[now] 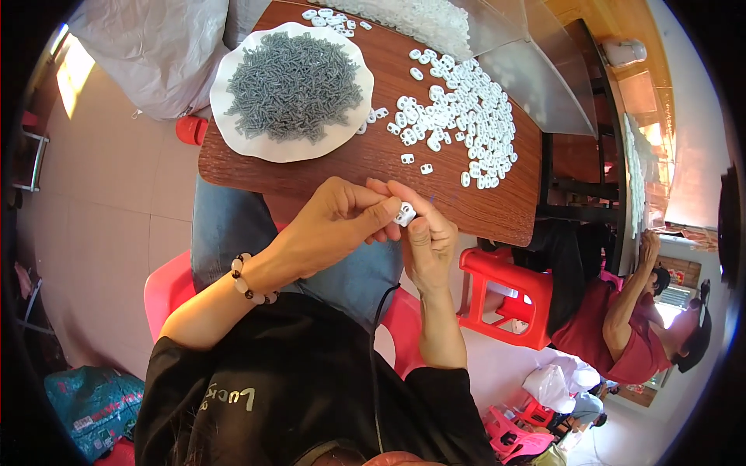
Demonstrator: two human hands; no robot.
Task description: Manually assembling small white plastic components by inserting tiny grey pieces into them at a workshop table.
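Note:
Above my lap, just off the table's near edge, a small white two-hole plastic piece (404, 214) is held between the fingertips of both hands. My left hand (342, 219), with a beaded bracelet at the wrist, pinches it from the left. My right hand (429, 237) grips it from the right with thumb and fingers. Beyond them, a white scalloped plate (225, 116) carries a heap of small grey spring-like pieces (295, 87). Many loose white two-hole pieces (474, 116) lie spread over the right half of the table. Whether a grey piece is in my fingers is hidden.
The brown wooden table (311, 175) stands in front of me, with a translucent bin (536, 81) at its far right. A red stool (509, 303) is at my right. Farther right, a person in a red shirt (602, 334) sits at another table. A pale sack (155, 54) stands far left.

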